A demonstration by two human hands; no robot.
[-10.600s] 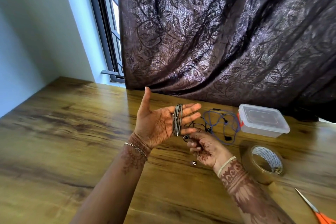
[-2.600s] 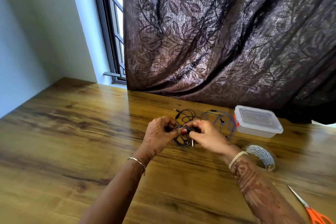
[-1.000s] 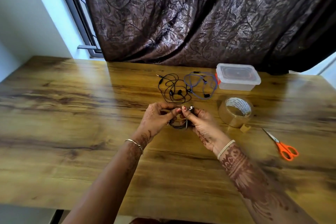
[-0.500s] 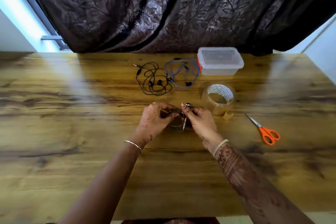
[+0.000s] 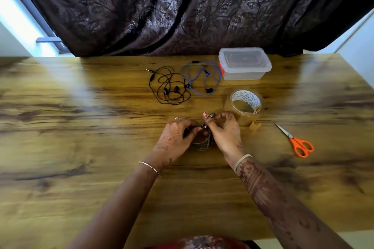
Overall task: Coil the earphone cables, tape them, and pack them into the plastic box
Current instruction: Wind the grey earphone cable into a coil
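Observation:
A grey coiled earphone cable (image 5: 200,143) is held between my hands just above the wooden table (image 5: 81,127). My left hand (image 5: 176,137) pinches the coil's left side. My right hand (image 5: 224,133) grips its right side, with an earbud at the fingertips. Loose black earphones (image 5: 170,87) and blue earphones (image 5: 202,77) lie farther back. The clear plastic box (image 5: 244,63), lid on, stands behind them at the right. A roll of clear tape (image 5: 244,107) sits just beyond my right hand.
Orange-handled scissors (image 5: 297,141) lie to the right of the tape. A dark patterned curtain (image 5: 182,6) hangs along the table's far edge. A window frame (image 5: 48,40) shows at the back left.
Over ten seconds the cable went from wound round my left fingers to a coil held by both hands. Lately the camera tilted down; my hands stay on the coil.

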